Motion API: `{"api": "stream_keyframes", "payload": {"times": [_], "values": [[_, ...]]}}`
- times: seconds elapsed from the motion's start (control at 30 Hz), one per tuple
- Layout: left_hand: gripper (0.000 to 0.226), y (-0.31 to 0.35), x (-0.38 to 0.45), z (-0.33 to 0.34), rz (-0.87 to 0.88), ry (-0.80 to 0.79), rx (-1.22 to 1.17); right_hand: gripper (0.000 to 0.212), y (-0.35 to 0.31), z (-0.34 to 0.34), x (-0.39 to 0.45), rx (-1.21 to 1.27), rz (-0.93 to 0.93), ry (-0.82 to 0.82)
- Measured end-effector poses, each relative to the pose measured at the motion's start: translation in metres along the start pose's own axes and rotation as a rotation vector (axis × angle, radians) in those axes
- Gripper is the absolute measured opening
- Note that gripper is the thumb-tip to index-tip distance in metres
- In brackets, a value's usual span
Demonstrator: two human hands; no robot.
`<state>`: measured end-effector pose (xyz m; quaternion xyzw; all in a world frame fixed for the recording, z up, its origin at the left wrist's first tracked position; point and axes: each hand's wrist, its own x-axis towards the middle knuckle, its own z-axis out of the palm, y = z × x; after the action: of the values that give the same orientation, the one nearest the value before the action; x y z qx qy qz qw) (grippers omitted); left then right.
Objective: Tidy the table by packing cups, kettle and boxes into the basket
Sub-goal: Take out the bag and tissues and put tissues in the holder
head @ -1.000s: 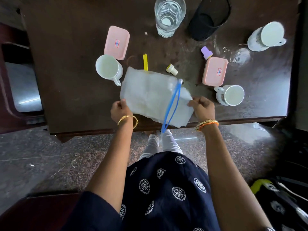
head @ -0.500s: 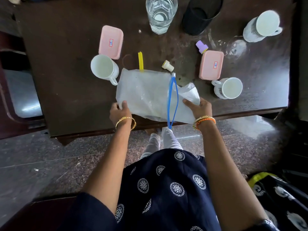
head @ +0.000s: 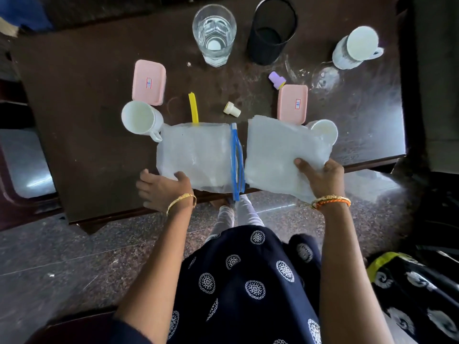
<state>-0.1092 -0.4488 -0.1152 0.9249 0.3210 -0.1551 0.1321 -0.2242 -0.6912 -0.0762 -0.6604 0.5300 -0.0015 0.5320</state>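
Head: cup (head: 323,131) behind bag (head: 280,155)

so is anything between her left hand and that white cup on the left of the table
Nothing solid visible. The left hand rests on the near corner of the translucent bag; the white cup stands just beyond the bag's far left corner, its handle touching or overlapping the bag edge. Bare table lies between.
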Motion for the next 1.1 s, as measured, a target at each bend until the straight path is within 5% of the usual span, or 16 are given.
{"api": "stream_keyframes", "payload": {"times": [0.1,0.2,0.3,0.4,0.47,0.57,0.73,1.1], "values": [[0.071,0.022,-0.032,-0.024,0.477,0.04,-0.067,0.012,-0.014,0.001,0.006,-0.053,-0.019,-0.109],[0.077,0.059,-0.05,-0.04,0.981,-0.21,-0.113,0.024,-0.032,0.005,0.021,-0.165,-0.016,-0.28],[0.082,0.099,-0.049,-0.045,1.203,-0.479,0.08,0.017,-0.052,0.015,0.037,-0.297,-0.082,-0.481],[0.057,0.128,-0.035,-0.044,1.052,-0.841,0.088,0.017,-0.071,0.023,0.053,-0.473,-0.114,-0.607],[0.033,0.138,-0.023,-0.044,0.915,-0.934,0.037,0.026,-0.076,0.024,0.064,-0.478,-0.085,-0.643],[0.02,0.137,-0.011,-0.044,0.779,-0.934,-0.132,0.042,-0.072,0.022,0.069,-0.257,-0.085,-0.595],[0.015,0.12,-0.008,-0.041,0.535,-0.966,-0.335,0.059,-0.035,0.032,0.048,0.651,0.231,-0.442],[0.019,0.118,-0.02,-0.029,0.438,-0.98,-0.419,0.028,-0.039,0.064,0.024,0.56,0.186,-0.451]]}}
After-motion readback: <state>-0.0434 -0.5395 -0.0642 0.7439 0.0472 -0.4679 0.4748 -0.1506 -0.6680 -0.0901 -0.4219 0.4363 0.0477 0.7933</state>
